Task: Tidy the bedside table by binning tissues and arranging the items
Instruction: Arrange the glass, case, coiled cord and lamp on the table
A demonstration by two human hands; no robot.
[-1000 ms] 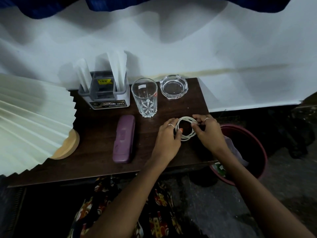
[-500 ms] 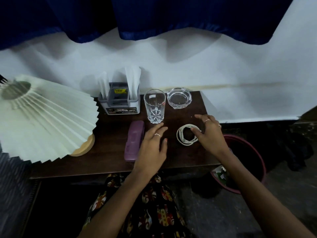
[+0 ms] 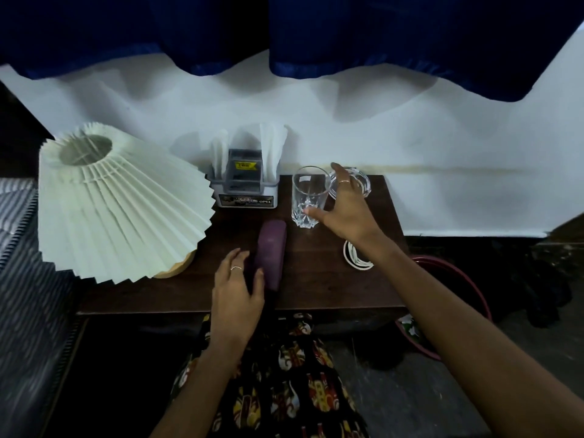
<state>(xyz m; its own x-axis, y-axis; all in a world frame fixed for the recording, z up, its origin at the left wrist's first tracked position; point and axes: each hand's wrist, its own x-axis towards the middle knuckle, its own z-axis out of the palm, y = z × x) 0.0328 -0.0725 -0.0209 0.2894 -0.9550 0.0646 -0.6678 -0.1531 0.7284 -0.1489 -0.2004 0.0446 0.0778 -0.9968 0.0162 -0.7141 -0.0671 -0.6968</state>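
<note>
Left hand (image 3: 237, 290) on smooth purple case (image 3: 270, 254), right hand (image 3: 346, 208) at faceted glass (image 3: 308, 196)

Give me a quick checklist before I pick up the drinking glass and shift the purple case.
1. Right hand open around the drinking glass: ok, not gripping yet.
2. Glass upright: ok.
3. Glass empty: looks empty, cannot tell for sure.
4. Ashtray behind the fingers, very close: not ok, could get knocked.
5. Left hand at the near end of the purple case: ok; firm grip, cannot tell.
6. Coiled white cable lies under the right forearm: ok, but lift clear.
</note>
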